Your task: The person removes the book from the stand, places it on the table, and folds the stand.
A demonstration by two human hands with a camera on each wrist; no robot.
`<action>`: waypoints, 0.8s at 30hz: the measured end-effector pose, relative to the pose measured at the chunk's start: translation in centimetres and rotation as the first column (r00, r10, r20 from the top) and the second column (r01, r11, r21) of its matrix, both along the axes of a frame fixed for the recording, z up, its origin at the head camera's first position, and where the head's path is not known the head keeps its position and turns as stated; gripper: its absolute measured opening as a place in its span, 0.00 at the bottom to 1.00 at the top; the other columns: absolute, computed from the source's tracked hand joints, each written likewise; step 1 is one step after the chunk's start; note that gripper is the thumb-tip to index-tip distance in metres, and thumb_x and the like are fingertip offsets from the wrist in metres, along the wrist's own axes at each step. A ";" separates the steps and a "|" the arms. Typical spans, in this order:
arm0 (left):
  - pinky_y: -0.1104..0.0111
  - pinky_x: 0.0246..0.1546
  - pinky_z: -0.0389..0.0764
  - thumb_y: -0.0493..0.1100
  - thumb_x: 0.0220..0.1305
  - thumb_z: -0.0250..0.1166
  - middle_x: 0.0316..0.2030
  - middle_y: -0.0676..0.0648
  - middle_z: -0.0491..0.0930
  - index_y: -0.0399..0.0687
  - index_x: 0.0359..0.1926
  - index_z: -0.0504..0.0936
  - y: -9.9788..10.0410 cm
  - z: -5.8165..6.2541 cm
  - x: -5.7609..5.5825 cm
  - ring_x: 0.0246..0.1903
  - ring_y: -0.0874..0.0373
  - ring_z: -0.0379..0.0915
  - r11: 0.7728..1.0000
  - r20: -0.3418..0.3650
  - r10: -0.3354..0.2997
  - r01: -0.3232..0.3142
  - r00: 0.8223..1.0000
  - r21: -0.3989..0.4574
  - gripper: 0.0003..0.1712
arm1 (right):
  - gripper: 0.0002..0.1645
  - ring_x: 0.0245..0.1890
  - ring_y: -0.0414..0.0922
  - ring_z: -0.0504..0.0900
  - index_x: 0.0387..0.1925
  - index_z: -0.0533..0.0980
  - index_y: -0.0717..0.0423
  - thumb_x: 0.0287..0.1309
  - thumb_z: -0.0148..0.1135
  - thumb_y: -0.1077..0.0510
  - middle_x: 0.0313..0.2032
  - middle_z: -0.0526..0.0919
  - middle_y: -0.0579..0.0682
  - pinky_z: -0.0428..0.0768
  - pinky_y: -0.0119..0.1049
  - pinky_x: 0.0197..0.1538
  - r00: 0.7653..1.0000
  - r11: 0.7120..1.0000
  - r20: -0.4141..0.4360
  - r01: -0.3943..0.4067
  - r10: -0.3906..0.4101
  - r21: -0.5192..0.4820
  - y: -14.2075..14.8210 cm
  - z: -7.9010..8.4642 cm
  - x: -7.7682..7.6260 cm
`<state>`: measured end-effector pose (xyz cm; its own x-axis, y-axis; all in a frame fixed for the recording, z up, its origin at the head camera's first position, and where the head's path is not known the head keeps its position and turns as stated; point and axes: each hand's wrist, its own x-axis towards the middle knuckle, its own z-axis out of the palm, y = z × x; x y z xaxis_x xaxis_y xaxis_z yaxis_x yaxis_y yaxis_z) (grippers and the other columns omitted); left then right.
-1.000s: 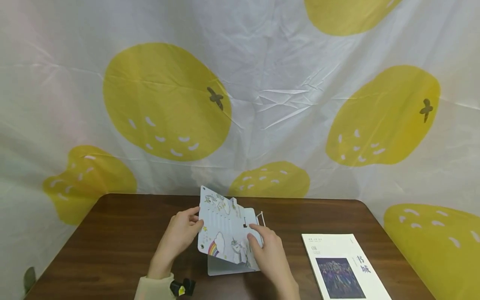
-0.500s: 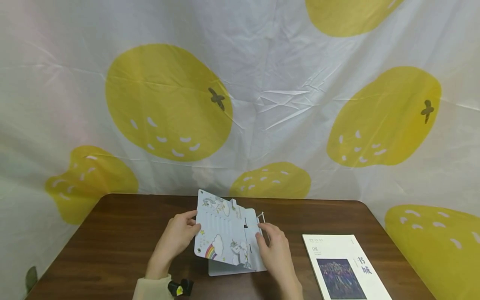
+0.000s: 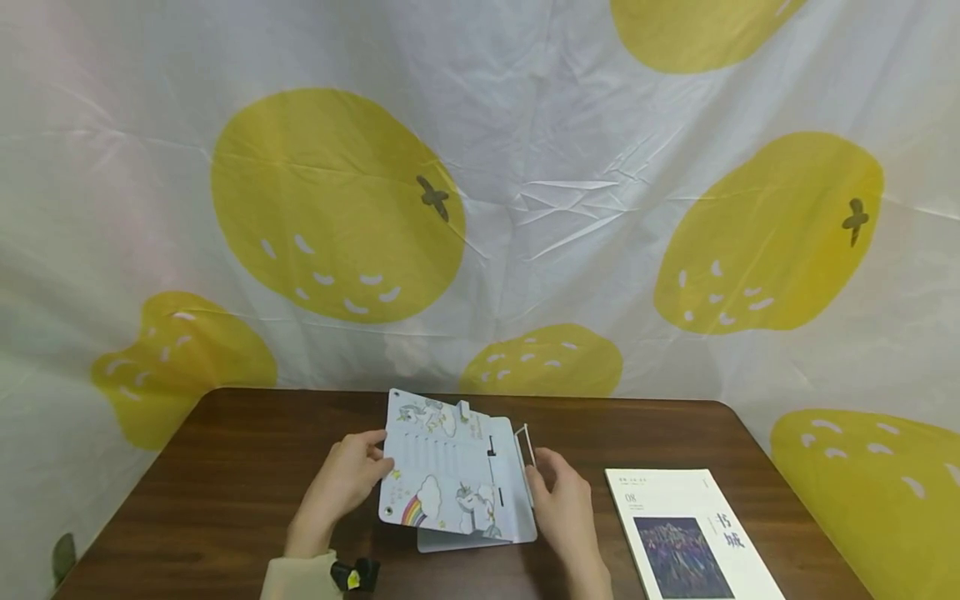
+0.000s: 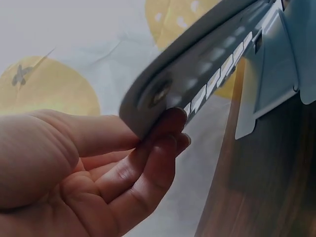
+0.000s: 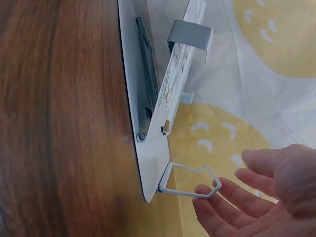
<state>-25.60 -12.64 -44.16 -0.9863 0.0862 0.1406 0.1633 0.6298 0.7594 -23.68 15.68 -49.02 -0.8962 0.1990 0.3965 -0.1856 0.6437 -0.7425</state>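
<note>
One yellow-fruit backdrop cloth (image 3: 525,208) hangs behind one brown table (image 3: 210,492). One magazine (image 3: 686,533) lies flat at the table's right front. One unicorn-printed book stand (image 3: 450,479) sits at the table's middle, its panel tilted up off its base. Two hands work it: the left hand (image 3: 345,479) has its grip pinching the panel's left edge, and the right hand (image 3: 562,504), grip spread, has fingers (image 5: 222,195) touching one wire page holder (image 5: 190,182).

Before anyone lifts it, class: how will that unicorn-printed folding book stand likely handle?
The unicorn-printed folding book stand looks thin and rigid, so probably light and stiff. Its hinged panel may swing. The thin white wire page holder seems bendable.
</note>
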 end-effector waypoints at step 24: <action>0.65 0.25 0.75 0.31 0.56 0.65 0.24 0.47 0.78 0.23 0.57 0.73 -1.0 -2.9 -0.9 0.24 0.56 0.73 0.997 0.164 0.037 -0.026 0.986 -0.070 0.27 | 0.11 0.31 0.46 0.83 0.42 0.83 0.63 0.57 0.62 0.67 0.31 0.86 0.50 0.79 0.45 0.36 0.996 0.999 0.082 0.036 -0.038 0.028 0.6 -0.7 0.0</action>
<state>-26.47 -13.65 -47.07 -0.9978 0.0587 -0.0296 0.0186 0.6834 0.7298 -23.69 16.23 -49.69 -0.9184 0.2231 0.3269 -0.0999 0.6686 -0.7369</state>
